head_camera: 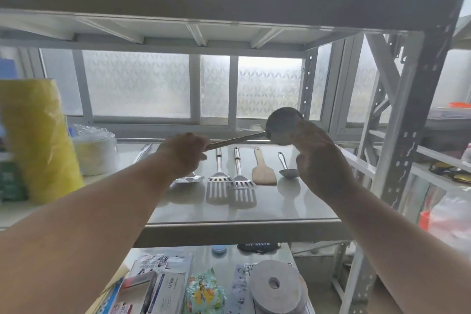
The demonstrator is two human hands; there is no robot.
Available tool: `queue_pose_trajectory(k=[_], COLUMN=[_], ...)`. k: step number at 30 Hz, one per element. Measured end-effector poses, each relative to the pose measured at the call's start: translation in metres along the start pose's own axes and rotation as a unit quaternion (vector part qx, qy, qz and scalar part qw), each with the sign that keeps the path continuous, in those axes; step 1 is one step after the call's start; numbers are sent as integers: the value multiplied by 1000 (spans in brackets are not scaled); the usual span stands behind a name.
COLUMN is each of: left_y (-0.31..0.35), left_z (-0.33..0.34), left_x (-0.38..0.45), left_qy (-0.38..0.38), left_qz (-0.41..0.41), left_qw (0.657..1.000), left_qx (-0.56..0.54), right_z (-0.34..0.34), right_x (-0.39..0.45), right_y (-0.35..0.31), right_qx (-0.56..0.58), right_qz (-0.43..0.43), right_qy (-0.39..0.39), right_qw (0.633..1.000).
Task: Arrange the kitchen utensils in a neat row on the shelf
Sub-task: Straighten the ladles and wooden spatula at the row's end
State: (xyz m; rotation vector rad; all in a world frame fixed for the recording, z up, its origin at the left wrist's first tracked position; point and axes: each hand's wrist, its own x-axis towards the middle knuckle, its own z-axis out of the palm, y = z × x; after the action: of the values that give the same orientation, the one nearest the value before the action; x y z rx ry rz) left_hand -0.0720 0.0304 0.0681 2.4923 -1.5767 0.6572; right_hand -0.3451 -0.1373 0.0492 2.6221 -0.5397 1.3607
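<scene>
A metal ladle is held level in the air above the middle shelf. My left hand grips its handle end and my right hand cups the bowl from the right. On the shelf below lie, in a row with handles pointing away, a spoon-like utensil partly hidden by my left wrist, two slotted metal spatulas, a wooden spatula and a small metal ladle. Another metal utensil lies further back on the left.
A yellow plastic-wrapped roll and a stack of clear disposable bowls stand on the left of the shelf. The lower shelf holds boxes, a snack packet and a tape roll. Steel uprights frame the right side.
</scene>
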Motion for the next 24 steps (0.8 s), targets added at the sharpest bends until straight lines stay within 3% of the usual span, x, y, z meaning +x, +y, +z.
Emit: queue_pose_trajectory(k=[4,8,10,15,20,22,24], left_y=[40,90,109,140,164,171,179], left_z=[2,0,1,17,30,39,46], left_x=[18,38,51,85,111,121,124], left_qy=[-58,-124,-127,-95,-93,-89,-71], left_qz=[-47,-88,-102,-108,-75,-45,-19], left_qw=[968,853,823,813,798,817,870], left_qx=[-239,-500,-544,-565,-591,-568,-488], right_z=[9,19,22,36,60,70,80], right_x=[-10,-13,-11,-4,6,13,18], right_y=[-9,-21,-23,-10,16,30,49], right_qx=[73,184,209,251,143,113,65], right_qz=[77,158,164,219,236,249,255], right_qy=[-1,-52,-68,-82,-80,-63,-58], right_qw=[994,969,962,939,958,960,963])
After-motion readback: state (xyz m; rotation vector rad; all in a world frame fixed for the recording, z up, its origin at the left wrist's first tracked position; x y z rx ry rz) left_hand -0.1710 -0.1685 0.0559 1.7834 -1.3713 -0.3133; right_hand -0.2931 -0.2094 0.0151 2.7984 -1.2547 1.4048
